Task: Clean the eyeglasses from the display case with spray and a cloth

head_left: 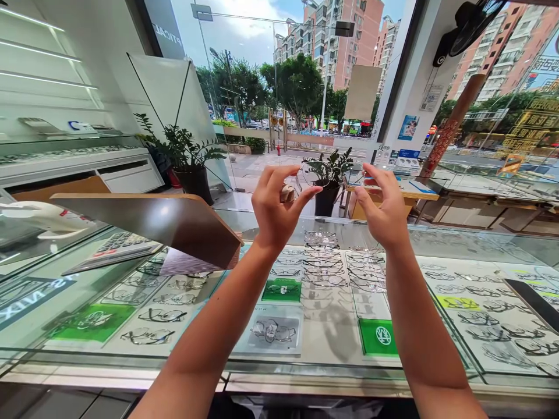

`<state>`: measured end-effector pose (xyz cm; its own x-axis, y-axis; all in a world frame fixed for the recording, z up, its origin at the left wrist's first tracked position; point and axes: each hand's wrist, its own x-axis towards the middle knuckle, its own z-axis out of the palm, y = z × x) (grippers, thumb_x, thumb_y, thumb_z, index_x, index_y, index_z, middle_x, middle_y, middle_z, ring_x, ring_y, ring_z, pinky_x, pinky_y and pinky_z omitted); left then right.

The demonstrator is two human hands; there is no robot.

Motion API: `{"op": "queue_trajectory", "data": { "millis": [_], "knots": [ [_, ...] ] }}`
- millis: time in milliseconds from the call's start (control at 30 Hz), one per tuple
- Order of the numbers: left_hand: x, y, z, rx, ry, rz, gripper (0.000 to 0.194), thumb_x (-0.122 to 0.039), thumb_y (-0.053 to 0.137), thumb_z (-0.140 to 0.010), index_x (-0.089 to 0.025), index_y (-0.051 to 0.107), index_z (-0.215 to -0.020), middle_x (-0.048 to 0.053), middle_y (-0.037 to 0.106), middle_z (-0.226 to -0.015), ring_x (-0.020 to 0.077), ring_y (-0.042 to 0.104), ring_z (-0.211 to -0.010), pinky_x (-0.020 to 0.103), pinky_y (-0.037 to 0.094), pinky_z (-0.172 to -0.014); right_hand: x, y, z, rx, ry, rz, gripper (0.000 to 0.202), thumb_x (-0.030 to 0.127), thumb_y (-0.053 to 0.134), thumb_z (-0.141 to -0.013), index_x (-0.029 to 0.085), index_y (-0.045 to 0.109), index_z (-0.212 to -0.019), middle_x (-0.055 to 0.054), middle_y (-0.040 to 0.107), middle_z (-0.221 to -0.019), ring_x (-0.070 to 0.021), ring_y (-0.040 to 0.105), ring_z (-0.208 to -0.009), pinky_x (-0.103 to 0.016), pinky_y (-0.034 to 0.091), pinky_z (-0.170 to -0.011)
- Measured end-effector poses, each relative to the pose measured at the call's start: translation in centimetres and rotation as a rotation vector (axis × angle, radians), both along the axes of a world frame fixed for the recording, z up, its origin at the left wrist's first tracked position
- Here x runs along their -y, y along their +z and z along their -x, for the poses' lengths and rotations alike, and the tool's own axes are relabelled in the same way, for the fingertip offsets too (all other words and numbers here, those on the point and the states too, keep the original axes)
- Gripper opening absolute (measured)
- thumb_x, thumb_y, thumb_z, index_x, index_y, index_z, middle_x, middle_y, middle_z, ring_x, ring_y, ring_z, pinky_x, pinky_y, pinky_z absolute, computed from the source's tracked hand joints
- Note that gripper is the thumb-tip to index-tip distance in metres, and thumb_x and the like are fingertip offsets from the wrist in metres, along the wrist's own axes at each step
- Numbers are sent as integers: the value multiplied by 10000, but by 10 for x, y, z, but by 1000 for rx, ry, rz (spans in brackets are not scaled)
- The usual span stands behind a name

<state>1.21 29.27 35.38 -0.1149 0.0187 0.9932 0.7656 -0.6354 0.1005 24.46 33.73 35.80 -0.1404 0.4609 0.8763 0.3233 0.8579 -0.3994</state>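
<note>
Both arms are raised above a glass display case. My left hand (282,201) pinches the left rim of a pair of thin, clear-lensed glasses (315,174) between thumb and fingers. On the other side, my right hand (381,201) has its thumb and forefinger bent toward the right part of the glasses, which is hard to make out against the bright background. Under the glass top lie rows of eyeglass frames (323,262) and green cards (379,336).
At the left, a dark tilted board (161,224) stands over the case, beside a white device (48,218). A black phone (535,302) lies at the right. Potted plants (194,180) and a large window are beyond the case.
</note>
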Motion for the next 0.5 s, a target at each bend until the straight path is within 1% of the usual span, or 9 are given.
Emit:
{"op": "queue_trajectory", "data": {
  "millis": [100, 233, 367, 433, 500],
  "knots": [
    [2, 0, -2, 11, 21, 6, 409, -471, 883, -852, -230, 732, -1146, 66, 731, -1018, 177, 668, -843, 317, 538, -739, -3, -1, 0, 9, 6, 3, 474, 489, 618, -1025, 354, 612, -1479, -106, 628, -1330, -298, 661, -1180, -548, 609, -996],
    [4, 0, -6, 21, 46, 25, 403, -487, 873, -858, -231, 734, -1135, 64, 737, -1012, 178, 669, -846, 323, 535, -749, -2, -1, 1, -3, 5, 8, 448, 435, 610, -1027, 339, 627, -1464, -109, 629, -1307, -296, 658, -1181, -552, 599, -1010],
    [2, 1, -4, 44, 22, 43, 395, -511, 868, -854, -226, 743, -1098, 61, 746, -985, 185, 671, -871, 320, 518, -739, 2, 1, 2, -29, 0, 13, 420, 411, 629, -1011, 318, 653, -1420, -108, 631, -1275, -292, 662, -1160, -543, 599, -983],
    [-2, 2, 0, 64, -13, 82, 414, -545, 863, -845, -227, 749, -1086, 56, 754, -983, 165, 647, -801, 303, 492, -679, 5, 2, 3, -42, -8, 3, 411, 417, 648, -998, 312, 662, -1395, -103, 632, -1265, -289, 663, -1149, -527, 602, -956],
    [-7, 2, 5, 91, -60, 132, 442, -579, 861, -831, -232, 756, -1083, 47, 765, -992, 127, 582, -679, 287, 449, -606, 8, 3, 5, -52, -16, -12, 404, 420, 669, -984, 309, 668, -1372, -97, 636, -1259, -285, 663, -1144, -513, 603, -945]
  ]
}}
